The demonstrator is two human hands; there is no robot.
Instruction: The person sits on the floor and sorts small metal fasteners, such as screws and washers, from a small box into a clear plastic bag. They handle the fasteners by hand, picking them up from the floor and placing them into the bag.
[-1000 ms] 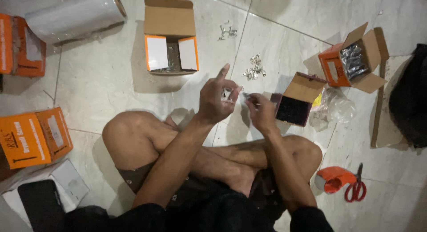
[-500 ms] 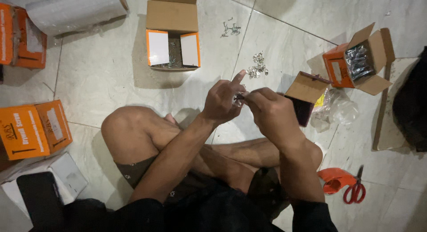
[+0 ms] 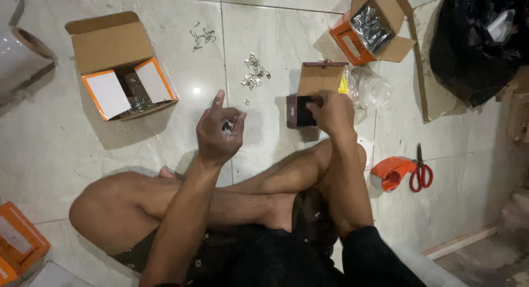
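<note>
I sit cross-legged on a pale tiled floor. My left hand [image 3: 219, 131] is raised over my knee, fingers curled around several small dark metal screws, index finger pointing up. My right hand [image 3: 329, 112] reaches into a small brown cardboard box [image 3: 317, 80] with a dark inside, fingers closed at its opening; what they pinch is hidden. A little heap of silvery metal fittings [image 3: 254, 76] lies on the floor between the hands and beyond them.
An open orange-and-white box of screws [image 3: 118, 72] sits far left. Another open orange box of hardware [image 3: 370, 27] is far right, beside a clear plastic bag [image 3: 370, 88]. An orange tape dispenser [image 3: 391, 172] and red scissors [image 3: 421, 171] lie right. A black bag [image 3: 474, 39] fills the upper right corner.
My hands were together in front of me; now the right hand has moved away into the brown box while the left stays up holding the small parts. The camera view shifted.
</note>
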